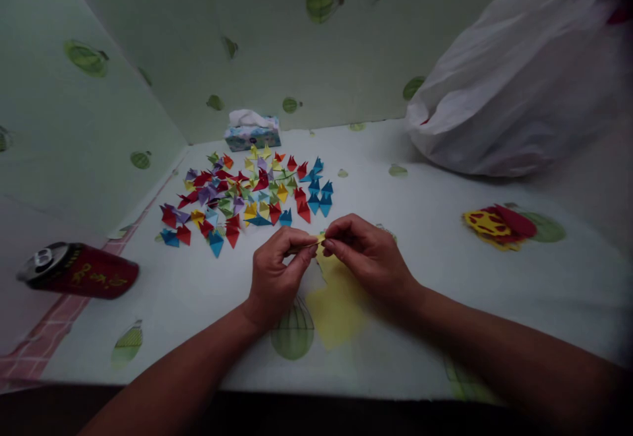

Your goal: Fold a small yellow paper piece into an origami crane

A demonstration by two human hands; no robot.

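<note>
Between the fingertips of both hands is a small folded piece of yellow paper (320,239). My left hand (279,271) pinches its left side with thumb and forefinger. From the other side, my right hand (368,254) grips it, also in a pinch. Below the hands, flat yellow paper sheets (336,311) lie on the table, partly covered by my right hand and wrist. Just beyond my left hand spreads a group of several small folded paper cranes (232,228) in red, blue, yellow, green and purple.
A dark red drink can (93,274) stands at the left. Behind the cranes is a tissue box (253,134) against the wall. A large white plastic bag (499,99) occupies the back right, with red and yellow cut-out pieces (499,225) in front of it.
</note>
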